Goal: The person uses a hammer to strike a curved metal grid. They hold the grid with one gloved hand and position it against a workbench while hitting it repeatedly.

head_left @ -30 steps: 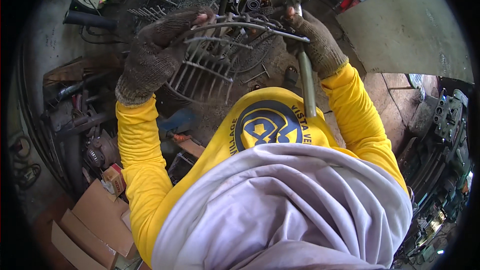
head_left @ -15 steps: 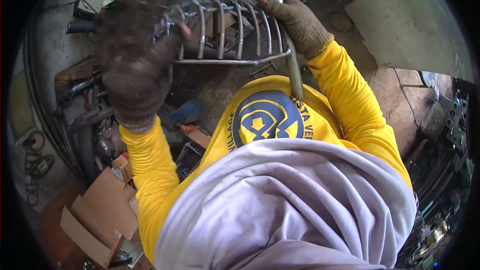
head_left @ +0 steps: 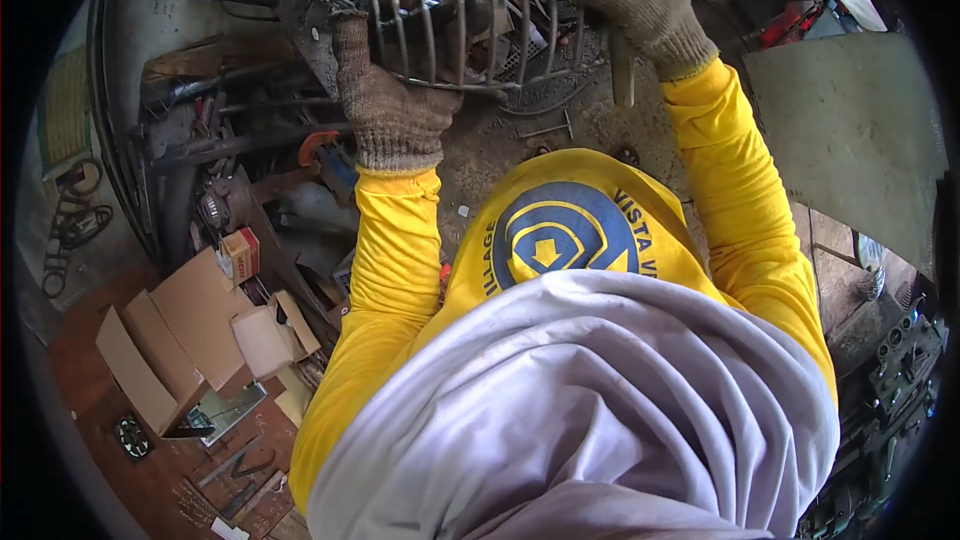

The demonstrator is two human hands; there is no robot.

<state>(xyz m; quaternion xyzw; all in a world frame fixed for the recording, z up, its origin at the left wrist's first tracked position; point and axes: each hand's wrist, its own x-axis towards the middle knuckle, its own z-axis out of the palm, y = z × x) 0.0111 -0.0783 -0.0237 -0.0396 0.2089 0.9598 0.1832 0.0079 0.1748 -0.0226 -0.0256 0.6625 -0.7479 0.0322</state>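
Observation:
A curved grille of bent metal bars [head_left: 462, 20] is held up at the top of the view. My left hand [head_left: 395, 110], in a brown knit glove, grips its lower left corner, with some fingers hidden behind the bars. My right hand [head_left: 645, 15], gloved the same way, is closed around a hammer at the grille's right side. The hammer's greenish handle [head_left: 623, 75] points down below the hand. Its head is mostly cut off by the upper edge. My right thumb lies close to the grille's right bars; whether it touches them I cannot tell.
Scrap metal [head_left: 250, 110] and tools are piled left of the grille. An opened cardboard box [head_left: 185, 340] stands on a reddish-brown surface at the lower left. A large grey sheet [head_left: 845, 130] lies at the right. Dark metal parts [head_left: 900, 370] crowd the lower right.
My left hand, blurred before, is now still on the grille's lower left corner. The grille has tilted and shifted up and rightward. My right hand has moved up and right with the hammer.

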